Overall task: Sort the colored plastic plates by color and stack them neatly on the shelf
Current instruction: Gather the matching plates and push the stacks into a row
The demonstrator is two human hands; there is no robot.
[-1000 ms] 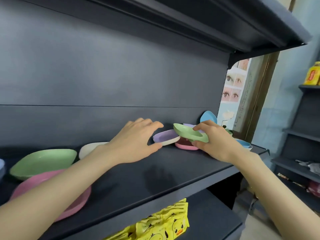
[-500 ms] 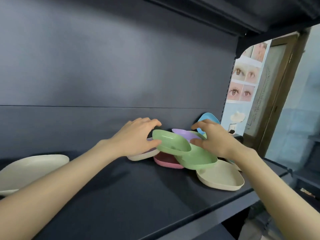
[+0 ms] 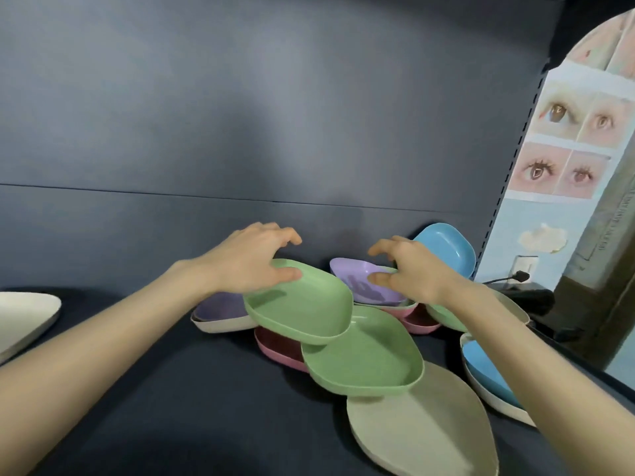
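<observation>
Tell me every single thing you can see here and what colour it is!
Green plates: three, green, middle of the pile; the top one is tilted.
Purple plates: two, purple, back and left of the pile.
Pink plates: two, pink, under the others.
Blue plates: two, blue, one leaning on the back panel, one at the right.
Cream plates: at least four, cream, front, far left, under a purple and a blue one.
Shelf: one, dark grey-blue, under everything.
Eye pictures: one sheet, pinkish, wall at the right.
Left hand: one, holds the rim of the top green plate.
Right hand: one, fingers curled over a purple plate, holding nothing.
</observation>
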